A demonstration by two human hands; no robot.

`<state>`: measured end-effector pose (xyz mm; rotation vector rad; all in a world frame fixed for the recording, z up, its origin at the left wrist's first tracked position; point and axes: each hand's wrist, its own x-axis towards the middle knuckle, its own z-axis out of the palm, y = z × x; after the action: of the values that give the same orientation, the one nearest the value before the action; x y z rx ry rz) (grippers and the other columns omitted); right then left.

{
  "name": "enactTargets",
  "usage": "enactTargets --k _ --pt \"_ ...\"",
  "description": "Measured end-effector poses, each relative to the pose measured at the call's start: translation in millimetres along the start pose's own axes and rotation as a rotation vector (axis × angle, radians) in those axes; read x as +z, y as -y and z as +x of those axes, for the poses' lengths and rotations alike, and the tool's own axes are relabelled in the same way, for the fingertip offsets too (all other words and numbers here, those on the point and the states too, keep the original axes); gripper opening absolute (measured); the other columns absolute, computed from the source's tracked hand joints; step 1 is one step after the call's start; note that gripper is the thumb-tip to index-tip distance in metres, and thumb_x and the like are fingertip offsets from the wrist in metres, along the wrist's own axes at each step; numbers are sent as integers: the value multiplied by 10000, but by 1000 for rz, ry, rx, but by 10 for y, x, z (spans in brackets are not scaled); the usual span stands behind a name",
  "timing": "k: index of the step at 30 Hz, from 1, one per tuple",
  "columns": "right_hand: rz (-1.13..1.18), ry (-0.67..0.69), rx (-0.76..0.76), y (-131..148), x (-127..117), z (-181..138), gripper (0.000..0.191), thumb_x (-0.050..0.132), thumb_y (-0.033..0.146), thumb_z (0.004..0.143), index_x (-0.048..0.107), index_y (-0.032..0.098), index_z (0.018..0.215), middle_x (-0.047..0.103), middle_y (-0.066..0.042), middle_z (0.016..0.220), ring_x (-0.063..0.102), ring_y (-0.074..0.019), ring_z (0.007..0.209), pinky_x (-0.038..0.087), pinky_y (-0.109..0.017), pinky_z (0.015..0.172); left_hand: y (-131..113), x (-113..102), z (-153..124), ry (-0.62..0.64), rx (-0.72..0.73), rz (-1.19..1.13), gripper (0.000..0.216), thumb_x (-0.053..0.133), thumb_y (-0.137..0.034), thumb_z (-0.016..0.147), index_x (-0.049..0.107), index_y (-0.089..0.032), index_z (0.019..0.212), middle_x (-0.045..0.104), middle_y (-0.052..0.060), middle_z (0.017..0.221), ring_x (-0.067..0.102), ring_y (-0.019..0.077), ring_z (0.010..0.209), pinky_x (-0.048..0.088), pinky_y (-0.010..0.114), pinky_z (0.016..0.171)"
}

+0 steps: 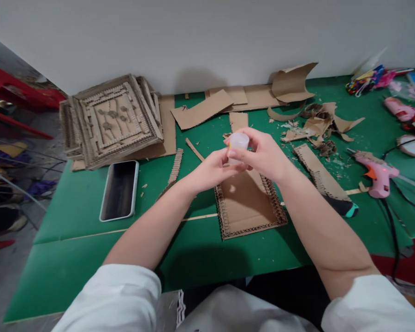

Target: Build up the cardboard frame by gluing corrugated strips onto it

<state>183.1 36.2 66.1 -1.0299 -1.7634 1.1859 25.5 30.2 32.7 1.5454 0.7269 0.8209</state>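
Between my two hands is a small translucent white plastic cup (239, 141), with a bit of yellow at its side. My left hand (212, 171) closes its fingers on the cup from the left and below. Around the right side of the same cup curl the fingers of my right hand (265, 151). Beneath my hands a rectangular cardboard panel (249, 205) lies on the green table, edged with raised corrugated strips; its far end is partly hidden by my hands.
Framed cardboard panels (115, 120) are stacked at the left, near a phone (119, 190). Cardboard pieces (202, 109) lie along the wall. Torn scraps (320, 122), a cardboard strip (320, 173), a black-and-teal handle (344, 208) and a pink glue gun (376, 173) lie to the right.
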Motion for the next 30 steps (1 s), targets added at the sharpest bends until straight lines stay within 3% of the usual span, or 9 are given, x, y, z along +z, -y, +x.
enactTargets --k 3,6,8,11,14,16,22,26,30 --pt "185 138 50 16 -21 -12 478 729 489 693 647 226 1083 673 -31 989 582 -131 736 426 -238 546 3 0 -14 60 21 -36 318 647 -486 806 654 -178 882 697 66 908 649 207 960 517 358 888" --pt "260 184 69 27 -44 -16 502 749 472 669 653 222 1093 691 -36 941 619 -162 775 456 -250 550 12 -28 -28 80 6 -22 349 632 -510 811 671 -171 885 698 85 956 643 223 989 516 369 894" --pt "217 114 35 19 -74 -4 428 752 452 673 676 212 1019 692 -42 951 634 -190 856 509 -309 680 31 -85 -24 46 -7 37 346 652 -487 799 665 -180 960 689 80 1005 636 224 1001 511 367 890" --pt "-23 -142 -39 -15 -156 26 360 763 431 663 692 209 936 674 -49 1009 608 -242 995 483 -408 864 77 -225 6 -133 4 194 318 672 -377 794 633 -200 1056 667 62 1083 617 197 1029 471 356 934" --pt "-209 -275 -57 -50 -249 53 328 744 454 676 696 220 901 658 -47 993 576 -282 1041 449 -467 901 139 -346 53 -374 -17 307 219 596 -271 832 629 -178 1028 671 56 1003 616 165 977 461 345 920" --pt "-255 -304 -66 -63 -284 64 315 739 468 674 698 229 875 645 -45 969 563 -292 1043 433 -489 915 188 -368 76 -468 -63 346 175 558 -214 833 631 -162 983 668 50 936 617 157 926 472 335 881" --pt "-320 -393 -118 -82 -232 80 335 729 532 677 707 258 868 591 -56 996 497 -301 1116 367 -504 991 321 -219 -97 -513 -126 394 220 511 -140 811 617 -172 1002 662 56 1014 603 172 1000 483 341 884" --pt "-364 -440 -133 -96 -131 75 389 711 601 670 701 250 838 570 -48 898 522 -257 997 411 -433 905 407 -69 -420 -622 -52 506 272 464 -133 835 595 -197 1065 640 66 1107 588 184 1072 495 343 893" --pt "-347 -335 -44 -146 2 77 435 646 647 710 670 215 748 513 -6 684 504 -163 719 403 -326 686 485 74 -641 -578 93 800 240 456 -118 845 628 -197 993 644 82 1129 572 205 1110 466 396 957"
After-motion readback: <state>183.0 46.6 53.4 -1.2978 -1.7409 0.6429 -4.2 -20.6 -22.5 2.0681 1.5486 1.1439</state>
